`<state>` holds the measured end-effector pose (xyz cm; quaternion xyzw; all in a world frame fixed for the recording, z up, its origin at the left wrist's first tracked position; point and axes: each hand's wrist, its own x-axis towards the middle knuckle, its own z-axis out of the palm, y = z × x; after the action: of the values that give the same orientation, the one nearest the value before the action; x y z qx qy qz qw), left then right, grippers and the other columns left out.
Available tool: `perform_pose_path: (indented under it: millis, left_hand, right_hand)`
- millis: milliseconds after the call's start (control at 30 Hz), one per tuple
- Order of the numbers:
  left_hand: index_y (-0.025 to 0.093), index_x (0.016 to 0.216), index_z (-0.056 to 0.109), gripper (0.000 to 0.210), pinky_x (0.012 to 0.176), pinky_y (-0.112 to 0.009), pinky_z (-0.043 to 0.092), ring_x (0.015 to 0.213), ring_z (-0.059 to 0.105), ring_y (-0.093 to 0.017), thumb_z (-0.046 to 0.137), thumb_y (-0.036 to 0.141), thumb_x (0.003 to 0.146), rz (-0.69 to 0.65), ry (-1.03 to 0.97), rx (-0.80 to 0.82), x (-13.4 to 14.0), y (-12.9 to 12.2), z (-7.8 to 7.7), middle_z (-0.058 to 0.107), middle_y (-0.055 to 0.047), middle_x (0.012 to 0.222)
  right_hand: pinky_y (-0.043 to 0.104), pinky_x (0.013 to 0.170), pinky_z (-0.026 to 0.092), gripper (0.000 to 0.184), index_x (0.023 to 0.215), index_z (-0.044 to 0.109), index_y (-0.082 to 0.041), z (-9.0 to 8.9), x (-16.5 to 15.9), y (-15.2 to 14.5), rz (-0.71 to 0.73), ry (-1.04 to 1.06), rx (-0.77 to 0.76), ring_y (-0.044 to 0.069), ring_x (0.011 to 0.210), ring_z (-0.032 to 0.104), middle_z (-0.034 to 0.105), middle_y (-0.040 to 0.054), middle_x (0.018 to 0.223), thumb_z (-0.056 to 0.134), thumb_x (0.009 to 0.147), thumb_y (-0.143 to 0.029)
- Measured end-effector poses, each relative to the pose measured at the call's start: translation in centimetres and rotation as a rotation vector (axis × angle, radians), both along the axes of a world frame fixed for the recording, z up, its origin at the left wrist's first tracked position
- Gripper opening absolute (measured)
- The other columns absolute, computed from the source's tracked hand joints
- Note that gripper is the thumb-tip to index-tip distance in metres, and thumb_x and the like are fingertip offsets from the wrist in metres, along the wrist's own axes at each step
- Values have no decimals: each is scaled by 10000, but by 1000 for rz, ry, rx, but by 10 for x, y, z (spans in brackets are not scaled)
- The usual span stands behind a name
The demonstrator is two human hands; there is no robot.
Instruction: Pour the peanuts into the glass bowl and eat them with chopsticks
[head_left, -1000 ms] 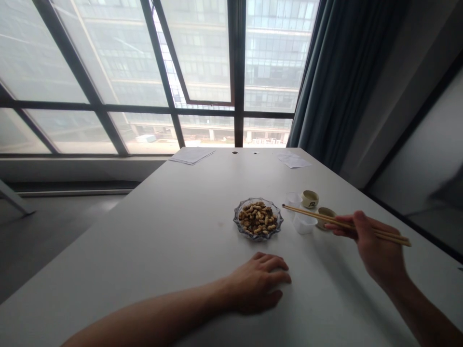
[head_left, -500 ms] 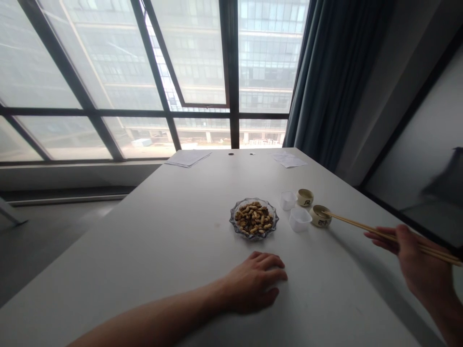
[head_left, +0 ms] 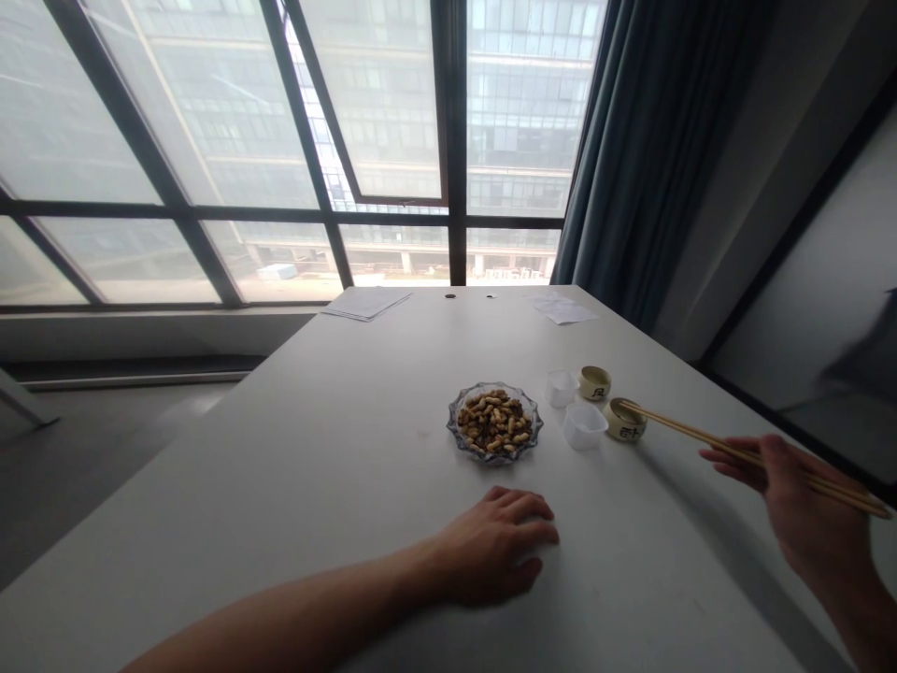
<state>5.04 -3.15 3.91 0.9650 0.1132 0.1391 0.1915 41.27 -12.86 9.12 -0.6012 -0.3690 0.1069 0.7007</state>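
My right hand (head_left: 805, 495) is closed around a pair of wooden chopsticks (head_left: 721, 447). Their tips reach over the mouth of the nearer small ceramic cup (head_left: 626, 422), which bears a dark character. I cannot tell whether anything is between the tips. My left hand (head_left: 494, 547) lies on the white table, palm down, fingers spread and holding nothing. Just beyond it stands a scalloped glass dish (head_left: 459, 439) filled with peanuts (head_left: 494, 419) in their shells and some darker bits.
Two translucent plastic cups (head_left: 584, 427) stand between the dish and the ceramic cups. Behind the nearer ceramic cup is a second one (head_left: 594, 382). Papers (head_left: 368, 304) lie at the table's far left, more sheets (head_left: 561, 307) at the far right. Windows and a dark curtain (head_left: 651, 140) lie beyond.
The view has shifted very slightly. My right hand and the chopstick tips have moved a little left over the ceramic cup; my left hand rests as before.
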Motion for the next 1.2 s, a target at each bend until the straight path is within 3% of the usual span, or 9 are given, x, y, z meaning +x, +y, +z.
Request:
perform_pose_path:
  millis: [167,333,500,700,1000,1200]
  left_hand:
    - [278,1348,597,369,1189,-423,397,1356,591,-282,648,286,982,-4,3,11,0,0,0,626,-74,1441]
    - [282,1345,603,371,1194,-423,395,1353,591,-283,655,291,978,-1,6,14,1,0,2,631,-72,1432]
    - [281,1337,604,360,1185,-401,403,1319,610,-276,666,307,983,-6,1,26,-1,0,4,631,-68,1422]
    - [272,1352,600,377,1179,-395,404,1292,619,-269,677,315,985,-5,-8,25,-1,0,0,625,-65,1427]
    - [275,1349,593,367,1173,-406,389,1279,621,-278,672,312,992,1,-1,23,-1,0,1,624,-63,1428]
    - [273,1338,593,358,1183,-399,382,1295,614,-276,672,313,992,-1,2,28,0,0,-1,626,-64,1420]
  right_hand:
    - [385,688,713,379,906,827,-187,10,-39,20,142,-69,-10,297,704,820,821,113,803,765,925,-560]
    - [369,641,688,411,917,820,-197,13,-98,49,486,-134,-60,259,685,802,824,97,812,716,959,-592]
    - [315,676,615,419,879,810,-204,12,-140,71,797,-361,-145,206,736,744,803,75,857,596,1054,-519]
    - [323,734,539,400,832,777,-202,12,-150,78,768,-474,-164,213,796,715,769,64,844,581,1074,-454]
    - [316,690,569,411,835,773,-197,4,-155,78,793,-324,-193,197,704,717,781,58,804,605,1054,-502]
    - [301,613,579,448,839,765,-185,0,-154,75,719,-265,-158,194,634,722,768,61,718,595,1049,-542]
